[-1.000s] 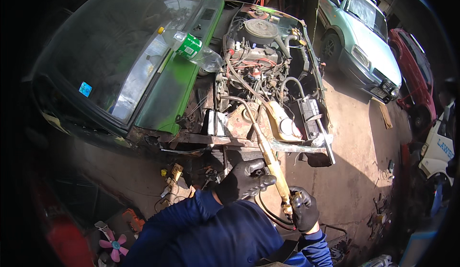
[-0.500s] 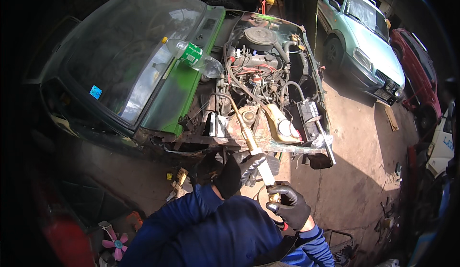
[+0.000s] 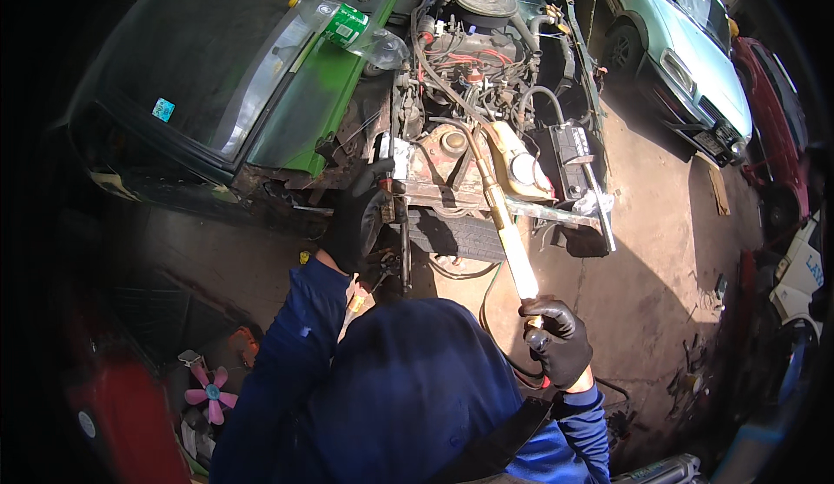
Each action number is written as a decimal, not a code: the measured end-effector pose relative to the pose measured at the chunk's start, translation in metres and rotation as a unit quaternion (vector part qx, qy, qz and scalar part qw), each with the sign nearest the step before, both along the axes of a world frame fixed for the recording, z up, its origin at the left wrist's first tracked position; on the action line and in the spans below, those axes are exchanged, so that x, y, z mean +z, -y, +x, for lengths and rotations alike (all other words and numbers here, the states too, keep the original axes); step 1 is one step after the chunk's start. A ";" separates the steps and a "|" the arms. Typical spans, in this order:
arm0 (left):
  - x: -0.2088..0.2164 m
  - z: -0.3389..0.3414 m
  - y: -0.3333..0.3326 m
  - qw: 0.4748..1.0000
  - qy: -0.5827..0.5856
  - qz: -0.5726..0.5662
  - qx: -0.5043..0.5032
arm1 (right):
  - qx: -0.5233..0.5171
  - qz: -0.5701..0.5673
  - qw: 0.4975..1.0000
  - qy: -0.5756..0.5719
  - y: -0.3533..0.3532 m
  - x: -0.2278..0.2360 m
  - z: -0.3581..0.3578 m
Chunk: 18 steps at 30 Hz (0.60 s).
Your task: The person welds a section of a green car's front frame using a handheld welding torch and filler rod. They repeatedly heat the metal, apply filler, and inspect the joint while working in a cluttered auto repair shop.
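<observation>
My right hand (image 3: 557, 338), in a black glove, is closed on the pale handle end of a long brass torch (image 3: 506, 232). The torch runs up and left, and its bent tip reaches into the open engine bay (image 3: 486, 67) of a green car (image 3: 300, 119). A hose (image 3: 492, 328) trails from the handle down toward me. My left hand (image 3: 358, 216), also in a black glove, stretches out to the car's rusty front panel (image 3: 434, 190) beside a tyre (image 3: 456, 236). Its fingers lie spread against the metal and hold nothing. Blue sleeves cover both arms.
A plastic bottle with a green label (image 3: 352, 28) lies at the base of the windscreen. A pale green car (image 3: 686, 41) and a red car (image 3: 777, 128) stand to the right. A pink fan (image 3: 211, 393) and a red object (image 3: 130, 423) sit at lower left. Scraps litter the concrete floor (image 3: 669, 258).
My left hand has left the torch and moved up to the car's front panel. My right hand has slid to the torch's handle end, and the view has moved closer to the engine bay.
</observation>
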<state>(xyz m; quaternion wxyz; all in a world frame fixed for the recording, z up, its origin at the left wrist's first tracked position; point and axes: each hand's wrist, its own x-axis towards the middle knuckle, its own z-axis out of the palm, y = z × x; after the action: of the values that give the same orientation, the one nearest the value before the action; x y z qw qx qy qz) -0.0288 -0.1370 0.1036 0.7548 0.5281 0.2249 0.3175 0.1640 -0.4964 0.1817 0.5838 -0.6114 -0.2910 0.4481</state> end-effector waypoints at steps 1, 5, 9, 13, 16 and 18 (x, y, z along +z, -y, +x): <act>0.009 -0.004 0.003 0.988 -0.054 0.144 0.007 | -0.006 -0.002 1.000 -0.003 0.005 -0.002 0.001; 0.028 -0.004 0.023 0.999 0.026 -0.009 0.025 | 0.009 -0.015 0.999 0.041 0.024 -0.008 0.006; 0.020 -0.001 0.034 0.997 0.011 -0.045 0.054 | 0.031 -0.017 0.999 0.006 0.039 -0.014 0.015; 0.002 -0.003 0.040 0.994 0.007 -0.079 0.080 | 0.077 -0.054 0.996 -0.009 0.049 -0.015 0.029; -0.011 -0.005 0.046 0.983 0.078 -0.137 0.096 | 0.108 -0.071 0.992 -0.001 0.050 -0.013 0.039; -0.016 -0.007 0.045 0.987 0.083 -0.113 0.082 | 0.127 -0.084 0.988 0.008 0.047 -0.011 0.043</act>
<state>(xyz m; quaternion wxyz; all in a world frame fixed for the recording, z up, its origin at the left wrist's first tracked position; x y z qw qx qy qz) -0.0356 -0.1824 0.0877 0.7970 0.3908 0.2390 0.3936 0.2075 -0.5430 0.1708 0.4660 -0.6198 -0.3325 0.5368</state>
